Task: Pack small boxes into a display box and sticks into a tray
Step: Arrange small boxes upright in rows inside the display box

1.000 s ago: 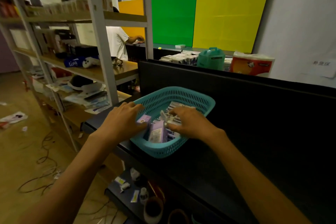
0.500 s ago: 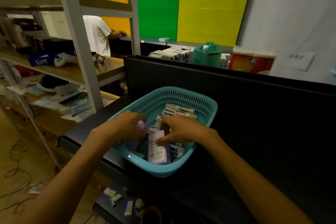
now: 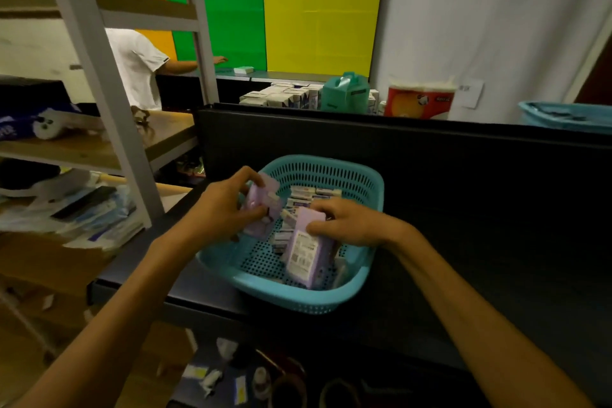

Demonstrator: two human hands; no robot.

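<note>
Two of my hands work inside the teal basket (image 3: 299, 303), which sits on the dark surface (image 3: 496, 258) near its left edge, with small boxes (image 3: 313, 193) lying along its far side. My right hand (image 3: 352, 225) pinches the top of a tall lilac box (image 3: 309, 253) standing in the basket's near part. My left hand (image 3: 220, 209) grips a smaller lilac box (image 3: 265, 205) above the left rim.

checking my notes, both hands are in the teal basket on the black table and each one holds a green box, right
Not quite: the boxes are purple, not green. In the head view the left hand grips a purple box over the teal basket on the black table, and the right hand grips another purple box standing in it.
</note>
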